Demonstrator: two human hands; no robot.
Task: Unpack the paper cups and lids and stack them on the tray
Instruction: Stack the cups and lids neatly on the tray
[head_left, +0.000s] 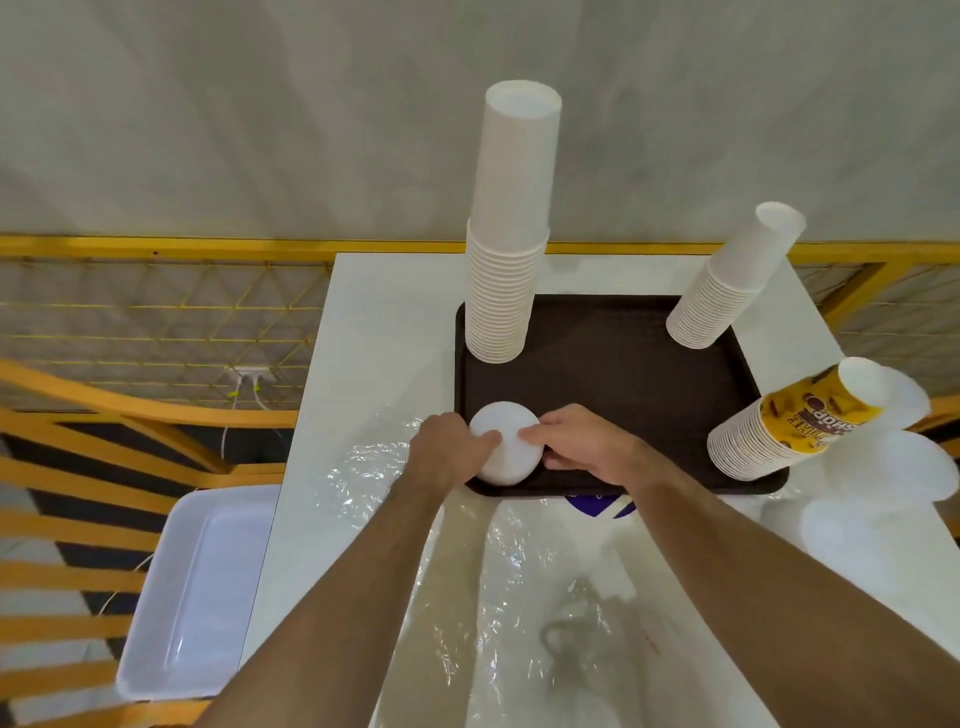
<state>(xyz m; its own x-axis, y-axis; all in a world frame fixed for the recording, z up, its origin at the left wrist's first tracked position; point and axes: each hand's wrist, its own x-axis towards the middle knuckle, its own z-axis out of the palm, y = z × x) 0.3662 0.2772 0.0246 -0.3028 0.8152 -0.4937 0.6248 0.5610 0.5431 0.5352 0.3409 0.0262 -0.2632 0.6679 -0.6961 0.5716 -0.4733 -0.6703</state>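
A dark brown tray (613, 384) lies on the white table. On it stand a tall stack of white paper cups (506, 249) at the back left, a shorter white stack (727, 286) at the back right, and a stack topped by a yellow printed cup (779, 421) at the right edge. A short stack of white lids (505, 444) sits at the tray's front left corner. My left hand (447, 441) grips its left side and my right hand (576, 441) holds its right side, fingertips on top.
Clear plastic wrapping (524, 582) lies crumpled on the table in front of the tray. More white lids (883, 499) lie at the table's right edge. A white plastic bin (197, 597) stands left of the table, beside yellow railings (130, 410).
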